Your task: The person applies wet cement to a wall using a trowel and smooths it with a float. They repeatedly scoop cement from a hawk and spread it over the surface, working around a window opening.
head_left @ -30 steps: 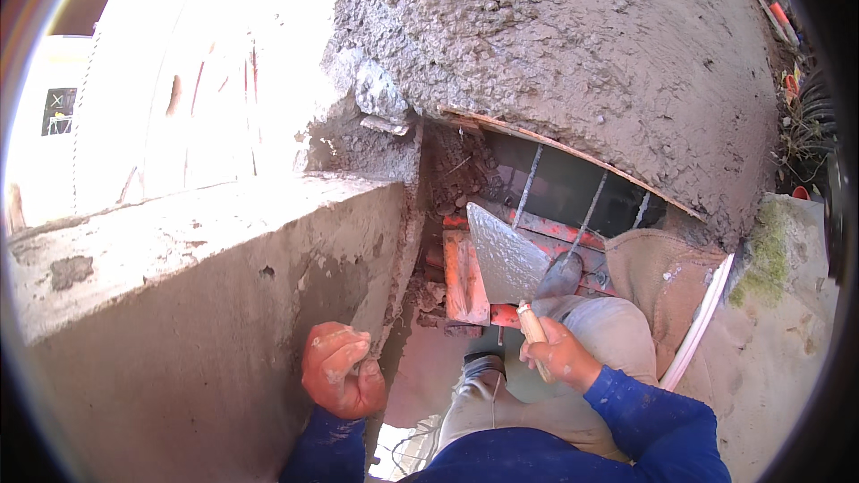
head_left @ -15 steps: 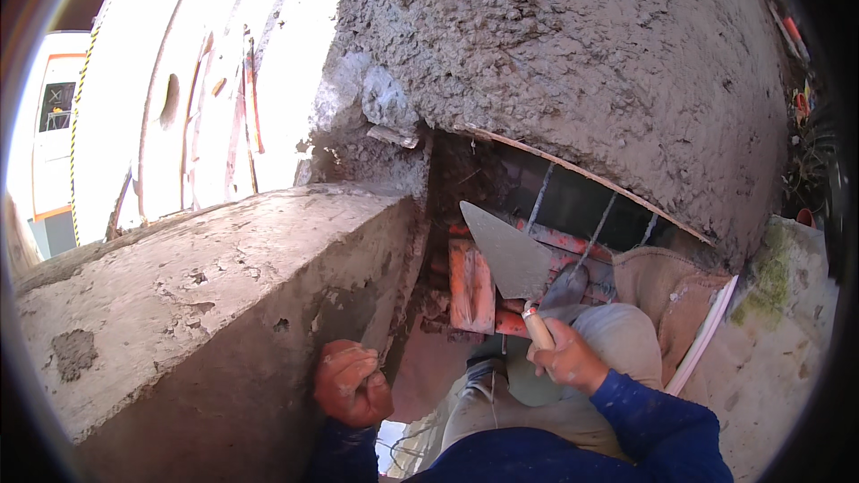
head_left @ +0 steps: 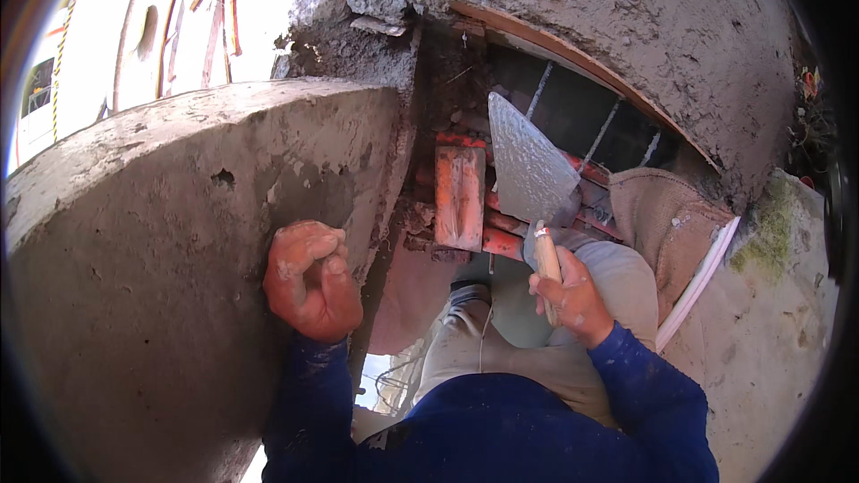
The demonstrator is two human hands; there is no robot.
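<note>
The triangular grey metal trowel (head_left: 535, 161), presumably stiff and light, is held near the weathered orange block (head_left: 459, 199) by its pale wooden handle (head_left: 547, 261), the suitable grip, the right hand (head_left: 574, 295) being clamped around it, the left hand (head_left: 313, 282) curled closed.

A building site, with bright daylight at the far left. A bare, chipped concrete wall (head_left: 206, 277) stands just beside the left hand (head_left: 313, 284), and beyond both hands spreads a rough grey surface (head_left: 591, 13), lumpy like raw mortar. The right hand (head_left: 573, 293) holds a mason's trowel (head_left: 531, 163), past which ridged metal bars (head_left: 601, 132) cross a dark gap edged by a board (head_left: 555, 45). A reddish block (head_left: 461, 197) lies ahead, between the hands, and pale grime marks the skin of both
</note>
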